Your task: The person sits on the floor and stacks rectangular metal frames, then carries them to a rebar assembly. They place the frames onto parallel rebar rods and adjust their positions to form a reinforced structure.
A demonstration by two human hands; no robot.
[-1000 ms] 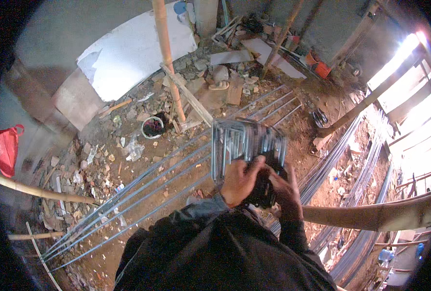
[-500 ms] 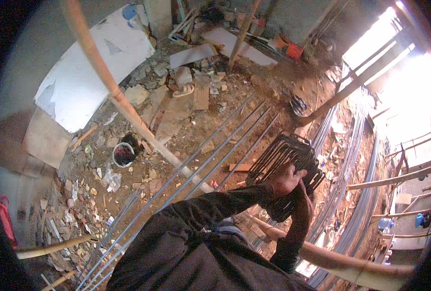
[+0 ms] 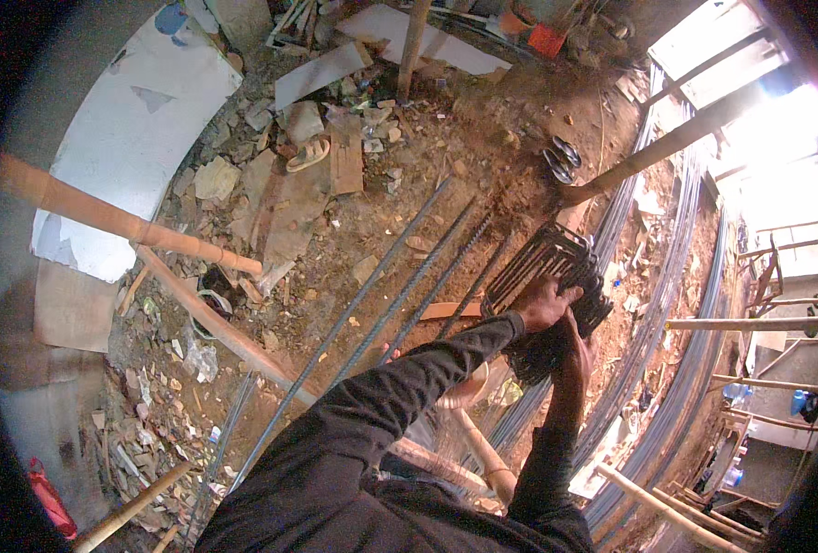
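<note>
A thick bundle of dark rebar stirrups [image 3: 531, 269], bent into narrow rectangles, is held out ahead of my body, right of the middle. My left hand [image 3: 544, 305] is closed over the near side of the bundle, thumb toward the right. Just below it, my right hand [image 3: 573, 354] grips the bundle from the right side, its fingers partly hidden by the rods. Several long ribbed steel bars [image 3: 398, 286] run diagonally to the left of the bundle, passing behind my left forearm.
Bamboo poles [image 3: 165, 238] cross the left side; others stand at lower right. Bundles of long steel rods [image 3: 653, 323] lie to the right. Rubble covers the ground at left, with a white board [image 3: 119, 138] beyond. Dark sandals [image 3: 561, 159] lie ahead, near a slanting pole [image 3: 676, 143].
My view has shifted, so the poles, rubble and bars appear in different places. Both hands still hold the stirrup bundle, which sits slightly higher in the picture.
</note>
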